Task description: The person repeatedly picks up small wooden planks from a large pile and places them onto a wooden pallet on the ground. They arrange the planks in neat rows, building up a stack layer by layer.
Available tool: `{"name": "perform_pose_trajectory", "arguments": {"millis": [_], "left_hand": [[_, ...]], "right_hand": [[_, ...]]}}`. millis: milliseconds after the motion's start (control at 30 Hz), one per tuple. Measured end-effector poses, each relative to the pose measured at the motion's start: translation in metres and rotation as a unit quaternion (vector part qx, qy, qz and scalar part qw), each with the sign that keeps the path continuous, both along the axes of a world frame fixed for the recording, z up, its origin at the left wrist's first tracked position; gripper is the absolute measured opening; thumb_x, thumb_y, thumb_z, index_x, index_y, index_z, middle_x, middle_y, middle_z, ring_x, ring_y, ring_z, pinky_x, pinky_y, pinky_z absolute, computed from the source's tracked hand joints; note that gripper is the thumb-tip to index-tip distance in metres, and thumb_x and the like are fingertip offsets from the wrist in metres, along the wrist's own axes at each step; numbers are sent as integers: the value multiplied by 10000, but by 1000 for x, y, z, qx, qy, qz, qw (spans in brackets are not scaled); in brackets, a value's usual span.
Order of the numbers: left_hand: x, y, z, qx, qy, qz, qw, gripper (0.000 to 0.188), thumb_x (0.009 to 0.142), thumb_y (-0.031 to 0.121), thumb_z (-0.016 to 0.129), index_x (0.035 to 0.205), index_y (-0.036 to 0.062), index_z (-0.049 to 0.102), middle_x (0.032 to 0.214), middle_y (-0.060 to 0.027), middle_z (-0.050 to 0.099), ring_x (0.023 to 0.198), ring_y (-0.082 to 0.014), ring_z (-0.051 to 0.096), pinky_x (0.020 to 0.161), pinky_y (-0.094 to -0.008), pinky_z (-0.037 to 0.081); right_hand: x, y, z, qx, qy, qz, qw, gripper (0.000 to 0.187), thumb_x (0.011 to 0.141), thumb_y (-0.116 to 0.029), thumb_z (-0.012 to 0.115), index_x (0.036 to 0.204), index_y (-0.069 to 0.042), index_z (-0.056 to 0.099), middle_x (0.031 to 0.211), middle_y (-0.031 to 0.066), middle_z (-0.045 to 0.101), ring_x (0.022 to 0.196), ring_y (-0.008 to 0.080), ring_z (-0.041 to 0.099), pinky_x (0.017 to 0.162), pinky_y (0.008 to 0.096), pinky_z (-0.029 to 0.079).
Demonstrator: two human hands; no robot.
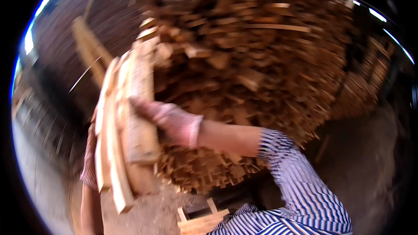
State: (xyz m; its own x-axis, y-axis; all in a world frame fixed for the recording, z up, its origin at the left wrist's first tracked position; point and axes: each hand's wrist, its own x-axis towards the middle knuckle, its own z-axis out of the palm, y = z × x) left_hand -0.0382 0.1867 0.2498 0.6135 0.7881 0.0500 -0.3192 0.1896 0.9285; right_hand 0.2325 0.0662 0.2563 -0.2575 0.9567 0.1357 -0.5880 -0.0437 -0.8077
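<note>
A bundle of several pale wooden planks (pixel 141 91) stands lengthwise between my hands, left of the middle. My right hand (pixel 170 119), in a pink knit glove, reaches across from the right and presses its fingers on the planks' upper face and right edge. Along the bundle's left side is my left hand (pixel 90 159), also gloved, its fingers mostly hidden by the wood. The two hands clasp the bundle from both sides. The near plank ends are uneven, one sticking out towards me. Motion blurs the picture.
A large heap of stacked wood pieces (pixel 261 74) fills the middle and right. Longer boards (pixel 89 45) lean at the far left. A small wooden frame (pixel 203 224) is low in front of me, near my striped sleeve. Bare floor (pixel 365 156) shows at the right.
</note>
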Motion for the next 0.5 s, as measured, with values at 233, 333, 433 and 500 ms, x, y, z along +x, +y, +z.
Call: {"name": "perform_pose_trajectory", "arguments": {"millis": [233,333,433,500], "left_hand": [[-35,-19,-51,81,168,93,978,652,1102,501,413,1593,73,384,1547,-153,486,1314,-353,539,1134,-471,445],[-23,-49,-81,284,124,153,938,692,1081,532,462,1571,47,400,1535,-178,494,1343,-362,512,1155,-478,412],[19,-88,-91,134,95,176,971,759,1039,563,540,1567,34,410,1566,-200,450,1407,-352,450,1196,-499,362],[-14,-69,-108,79,88,157,981,749,1032,556,565,1551,32,438,1556,-152,474,1394,-324,468,1201,-494,355]], "right_hand": [[-17,-10,-51,46,-103,-124,986,738,873,-616,769,1303,-24,670,1170,103,736,1060,196,688,927,380,567],[-11,-55,-66,35,-152,-33,987,865,869,-582,787,1465,-4,542,1385,106,642,1181,220,637,1004,361,521],[-3,-15,-127,107,-74,-76,989,692,941,-471,746,1435,-17,580,1373,109,650,1224,214,611,1047,345,462],[-12,-13,-113,90,-126,-37,987,921,889,-528,790,1556,-2,433,1566,137,502,1364,244,520,1238,348,287]]}}
